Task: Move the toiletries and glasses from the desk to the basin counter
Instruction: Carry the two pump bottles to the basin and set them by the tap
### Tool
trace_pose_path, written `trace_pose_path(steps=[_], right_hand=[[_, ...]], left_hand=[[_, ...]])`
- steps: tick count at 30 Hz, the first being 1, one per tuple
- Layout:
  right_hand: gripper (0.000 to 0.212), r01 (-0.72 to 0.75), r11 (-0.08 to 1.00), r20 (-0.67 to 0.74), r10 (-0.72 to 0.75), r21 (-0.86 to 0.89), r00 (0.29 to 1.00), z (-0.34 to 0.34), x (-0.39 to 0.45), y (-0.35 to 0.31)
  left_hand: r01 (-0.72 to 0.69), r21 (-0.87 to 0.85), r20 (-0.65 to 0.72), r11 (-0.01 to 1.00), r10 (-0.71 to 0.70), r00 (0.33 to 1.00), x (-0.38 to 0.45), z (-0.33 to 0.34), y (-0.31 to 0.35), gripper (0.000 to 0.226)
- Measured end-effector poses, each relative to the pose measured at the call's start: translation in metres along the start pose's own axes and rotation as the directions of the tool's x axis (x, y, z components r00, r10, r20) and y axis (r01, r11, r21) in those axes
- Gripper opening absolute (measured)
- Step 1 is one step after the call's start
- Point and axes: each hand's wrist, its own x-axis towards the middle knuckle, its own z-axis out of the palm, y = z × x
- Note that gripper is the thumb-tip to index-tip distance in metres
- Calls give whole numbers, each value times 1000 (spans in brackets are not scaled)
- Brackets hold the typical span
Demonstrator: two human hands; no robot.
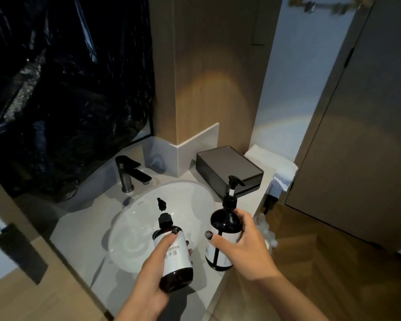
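Note:
I hold two dark pump bottles with white labels over the basin counter point(79, 230). My left hand point(153, 274) grips the hand-soap bottle point(175, 258), tilted, above the front of the white basin point(134, 223). My right hand point(243, 246) grips the second pump bottle point(222, 228), which stands upright at the counter's front right edge, just right of the basin. Whether its base touches the counter I cannot tell. No glasses are in view.
A black tap point(130, 172) stands behind the basin. A dark box point(229, 170) sits at the counter's back right, with folded white towels point(278, 167) beyond it. Black plastic sheeting point(63, 89) covers the wall on the left. A door point(357, 135) is at right.

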Motion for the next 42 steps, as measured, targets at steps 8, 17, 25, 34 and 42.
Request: trace_pose_path(steps=[8,17,25,34,42], right_hand=[[49,43,999,222,-43,2,974,-8,98,23],[47,157,988,490,-131,-12,862,-21,187,21],[52,168,986,608,-131,-5,783,18,217,23],[51,188,982,720,-129,-2,682,98,231,-1],[47,140,990,768,-103,18,632,149,248,-6]], left_hand=[[-86,-66,-122,994,77,990,57,30,-1,44],[-280,-223,-319,934,202,926,96,71,-2,33],[-335,32,-603,942,286,745,112,42,4,50],[-220,467,-752,857,515,410,137,-34,51,49],[-295,491,-785,820,563,259,169,-89,89,48]])
